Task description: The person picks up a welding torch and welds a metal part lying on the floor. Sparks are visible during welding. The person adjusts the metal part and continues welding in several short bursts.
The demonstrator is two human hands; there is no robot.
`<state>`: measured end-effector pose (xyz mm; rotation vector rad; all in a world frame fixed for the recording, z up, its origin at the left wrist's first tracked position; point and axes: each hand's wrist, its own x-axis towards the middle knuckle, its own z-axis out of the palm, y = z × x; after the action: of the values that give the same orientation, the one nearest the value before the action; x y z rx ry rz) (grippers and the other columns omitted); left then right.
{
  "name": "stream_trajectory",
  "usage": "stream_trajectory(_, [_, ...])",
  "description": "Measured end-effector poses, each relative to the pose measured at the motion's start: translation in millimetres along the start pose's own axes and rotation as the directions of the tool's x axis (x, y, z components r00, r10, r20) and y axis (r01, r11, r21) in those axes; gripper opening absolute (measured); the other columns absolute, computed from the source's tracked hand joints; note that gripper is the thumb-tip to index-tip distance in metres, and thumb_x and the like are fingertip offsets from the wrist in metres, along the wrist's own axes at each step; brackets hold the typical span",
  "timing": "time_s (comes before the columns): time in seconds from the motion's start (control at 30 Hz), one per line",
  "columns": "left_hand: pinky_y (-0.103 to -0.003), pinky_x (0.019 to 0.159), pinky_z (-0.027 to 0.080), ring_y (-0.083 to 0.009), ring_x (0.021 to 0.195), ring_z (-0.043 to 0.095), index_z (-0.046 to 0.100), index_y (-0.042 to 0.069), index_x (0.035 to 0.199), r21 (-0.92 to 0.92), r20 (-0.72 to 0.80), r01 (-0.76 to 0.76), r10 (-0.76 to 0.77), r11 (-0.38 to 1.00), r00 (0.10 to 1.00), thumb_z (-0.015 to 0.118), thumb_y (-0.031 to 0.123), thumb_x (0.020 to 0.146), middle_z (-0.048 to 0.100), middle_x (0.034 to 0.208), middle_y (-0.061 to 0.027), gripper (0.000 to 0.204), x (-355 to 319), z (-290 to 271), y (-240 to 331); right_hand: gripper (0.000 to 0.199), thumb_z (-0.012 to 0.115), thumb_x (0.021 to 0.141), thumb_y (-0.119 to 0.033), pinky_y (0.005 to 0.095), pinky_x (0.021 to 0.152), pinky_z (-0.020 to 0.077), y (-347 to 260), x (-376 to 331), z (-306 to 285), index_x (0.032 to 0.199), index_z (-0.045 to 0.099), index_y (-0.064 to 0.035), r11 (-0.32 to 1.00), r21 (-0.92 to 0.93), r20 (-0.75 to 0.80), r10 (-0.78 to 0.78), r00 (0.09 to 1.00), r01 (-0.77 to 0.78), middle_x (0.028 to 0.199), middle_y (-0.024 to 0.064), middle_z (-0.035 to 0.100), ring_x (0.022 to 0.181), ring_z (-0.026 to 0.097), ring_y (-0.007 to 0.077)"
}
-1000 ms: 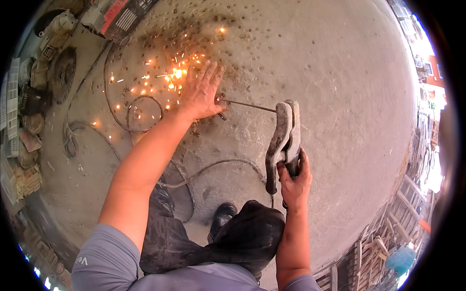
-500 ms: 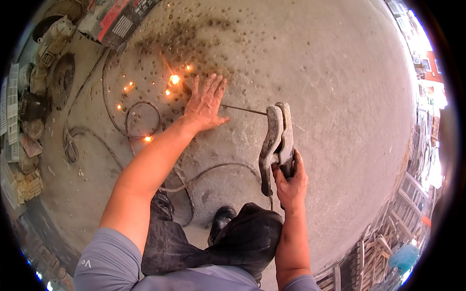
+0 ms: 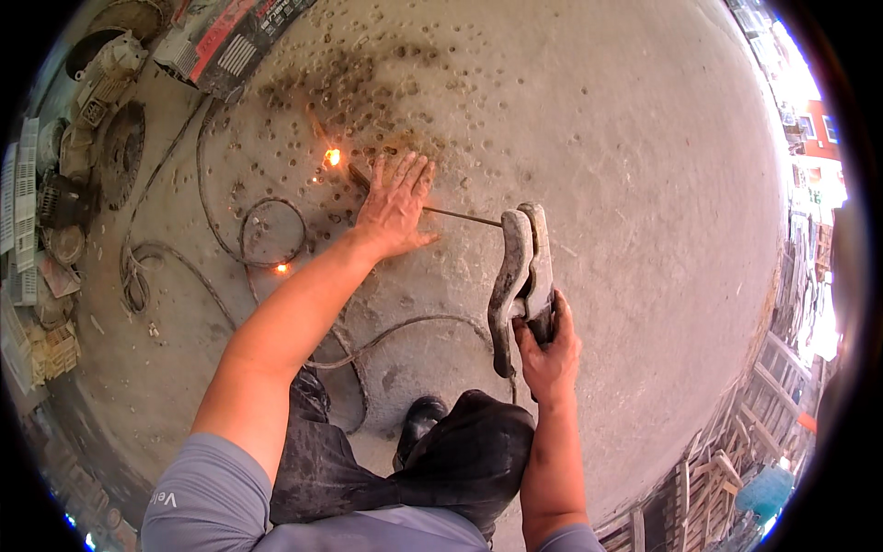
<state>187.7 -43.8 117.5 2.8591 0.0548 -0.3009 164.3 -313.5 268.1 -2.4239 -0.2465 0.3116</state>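
Observation:
My right hand (image 3: 550, 357) is wrapped round a welding electrode holder (image 3: 521, 276), a grey metal clamp with two curved levers. A thin welding rod (image 3: 464, 217) runs left from its jaws and passes out of sight behind my left hand (image 3: 395, 207). That left hand is stretched out above the floor with its fingers spread and nothing seen in it. By its fingertips part of a dark bar (image 3: 359, 177) shows; the rest is hidden. Beyond the bar, a small bright orange glow (image 3: 333, 157) burns, with a smaller glowing bit (image 3: 282, 269) on the floor farther left.
Dark cables (image 3: 198, 290) loop across the stained, pitted concrete floor (image 3: 644, 202) on the left. A red and black machine box (image 3: 235, 41) stands at the far left. Crates and machine parts (image 3: 64, 239) line the left side; wooden frames (image 3: 717, 469) lie at the lower right.
Several scattered sparks on the floor have faded, and the main glow is smaller. My left hand and the electrode holder have shifted slightly nearer to me.

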Motion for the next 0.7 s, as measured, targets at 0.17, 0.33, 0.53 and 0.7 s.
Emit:
stream_trajectory(0.17, [-0.058,0.122,0.000,-0.0269,0.152,0.013,0.014,0.002,0.157,-0.005,-0.023,0.017,-0.017,1.000,1.000,0.063,0.068,0.081,0.020,0.162,-0.0129,0.111,0,8,-4,0.059,0.073,0.083,-0.007,0.0345,0.080,0.0545,1,1,2,0.135,0.049,0.0035,1.000,0.006,0.004,-0.009,1.000,0.009,0.103,0.0220,0.070,0.093,0.071,0.0256])
stream_trajectory(0.33, [-0.057,0.121,0.003,-0.0255,0.151,0.019,0.016,0.003,0.156,-0.291,0.279,0.213,-0.130,0.933,0.951,0.066,0.055,0.082,0.024,0.161,-0.0154,0.103,-1,9,-5,0.059,0.074,0.086,-0.014,0.0377,0.082,0.0553,4,2,3,0.136,0.049,0.0017,1.000,0.002,0.042,0.000,0.999,0.000,0.109,0.0229,0.070,0.099,0.071,0.0311])
stream_trajectory(0.53, [-0.056,0.121,0.006,-0.0273,0.150,0.020,0.017,0.000,0.155,-0.159,-0.158,-0.079,0.054,0.984,0.986,0.067,0.038,0.085,0.026,0.159,-0.0178,0.094,-2,12,-3,0.052,0.071,0.087,-0.007,0.0333,0.085,0.0545,2,3,-1,0.135,0.051,-0.0018,0.999,0.049,0.002,0.000,1.000,0.000,0.108,0.0184,0.070,0.101,0.070,0.0233])
stream_trajectory(0.7, [-0.049,0.122,0.017,-0.0313,0.111,0.063,0.007,0.006,0.158,-0.428,0.277,0.177,-0.059,0.886,0.959,0.061,0.011,0.084,0.061,0.127,-0.0188,0.091,15,80,-28,0.049,0.068,0.089,-0.006,0.0329,0.081,0.0543,-7,6,1,0.134,0.051,-0.0029,0.991,0.115,0.056,0.065,0.996,-0.071,0.106,0.0153,0.071,0.095,0.070,0.0208])
